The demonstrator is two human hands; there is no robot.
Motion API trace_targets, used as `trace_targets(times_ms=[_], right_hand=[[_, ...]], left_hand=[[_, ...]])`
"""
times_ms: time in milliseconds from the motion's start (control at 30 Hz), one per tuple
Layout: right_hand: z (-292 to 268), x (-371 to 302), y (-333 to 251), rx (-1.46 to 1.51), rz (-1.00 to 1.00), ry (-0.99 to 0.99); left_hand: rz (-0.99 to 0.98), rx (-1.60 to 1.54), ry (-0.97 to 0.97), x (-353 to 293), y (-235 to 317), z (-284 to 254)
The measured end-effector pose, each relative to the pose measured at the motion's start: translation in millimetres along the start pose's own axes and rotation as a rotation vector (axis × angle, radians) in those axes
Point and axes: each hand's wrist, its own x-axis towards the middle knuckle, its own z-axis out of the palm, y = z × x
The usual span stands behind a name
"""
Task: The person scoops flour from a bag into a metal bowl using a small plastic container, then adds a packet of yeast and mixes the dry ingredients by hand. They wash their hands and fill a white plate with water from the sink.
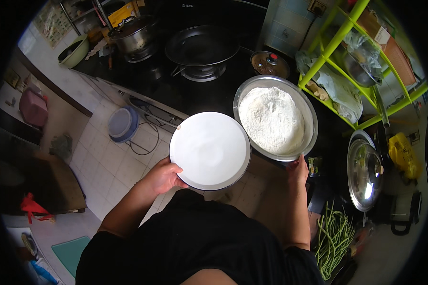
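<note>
My left hand (165, 176) grips the near-left rim of a round white enamel basin (209, 151) with a dark edge, thumb on top of the rim. Its inside is smooth and white; I cannot tell whether it holds a liquid. To its upper right stands a wide metal basin (310, 111) with a heap of white flour-like powder (271, 118) in it. My right hand (297, 169) is closed on the near rim of this metal basin, its fingers partly hidden under the rim. The two basins are close beside each other, the white one nearer my body.
On the black counter stand a wok (202, 45) on a burner, a lidded steel pot (134, 39) and a small glass-lidded pot (270, 65). At right are a green rack (325, 59), a large domed lid (365, 168) and green long beans (334, 237). A blue round appliance (123, 124) sits on the floor.
</note>
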Motion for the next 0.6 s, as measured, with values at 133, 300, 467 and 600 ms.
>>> trace_targets(times_ms=[133,300,467,600], right_hand=[[24,2,5,0.176,-0.1,0.056],[32,17,6,0.418,-0.188,0.184],[26,6,-11,0.312,-0.213,0.412],[2,-5,-7,0.335,-0.247,0.453]], left_hand=[[0.0,0.001,0.0,27,30,-6],[-0.031,0.055,-0.034,65,69,-25],[-0.055,0.101,-0.062,93,103,-40],[-0.084,0.151,-0.098,118,118,-57]])
